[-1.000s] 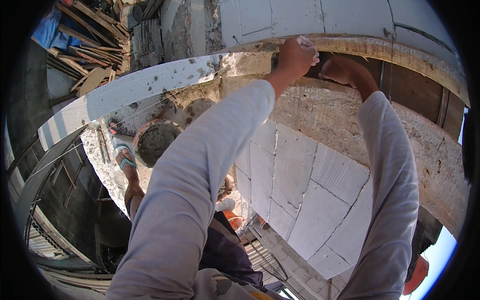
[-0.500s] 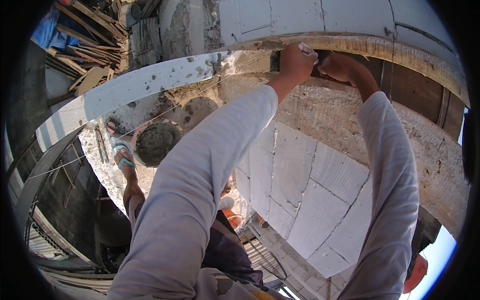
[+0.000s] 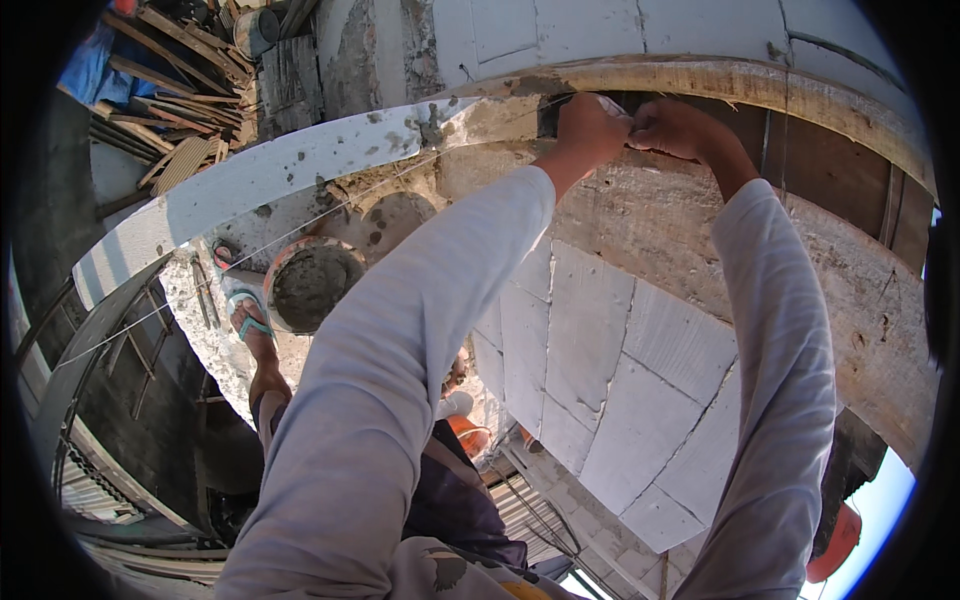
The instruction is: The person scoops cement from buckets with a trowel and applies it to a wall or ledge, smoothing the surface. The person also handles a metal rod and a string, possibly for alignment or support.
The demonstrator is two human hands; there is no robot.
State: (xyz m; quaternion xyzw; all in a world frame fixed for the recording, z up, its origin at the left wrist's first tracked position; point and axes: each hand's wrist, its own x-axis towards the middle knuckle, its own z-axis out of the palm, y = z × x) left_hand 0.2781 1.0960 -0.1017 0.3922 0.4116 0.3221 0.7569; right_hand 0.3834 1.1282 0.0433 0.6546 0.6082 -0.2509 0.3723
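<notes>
My left hand (image 3: 590,130) and my right hand (image 3: 680,130) meet above a gap between a wooden plank and the rough top of a wall. Both have their fingers bent and pinched together. A thin pale string (image 3: 320,212) runs from the lower left up to my left hand, which is closed on its end. Something small and whitish shows at that hand's fingertips. What my right fingers pinch is hidden. The wooden plank (image 3: 690,72) passes just beyond both hands, and the rough wall top (image 3: 640,200) lies on their near side.
White wall blocks (image 3: 585,340) stand below my arms. A long white block course (image 3: 250,175), spotted with mortar, curves off to the left. Beside my sandalled foot (image 3: 250,315) sits a bucket of wet mortar (image 3: 316,285). Scrap timber (image 3: 190,90) is heaped at upper left.
My right hand has shifted slightly up and left, so its fingers now touch those of my left hand. My left hand has turned and lowered a little.
</notes>
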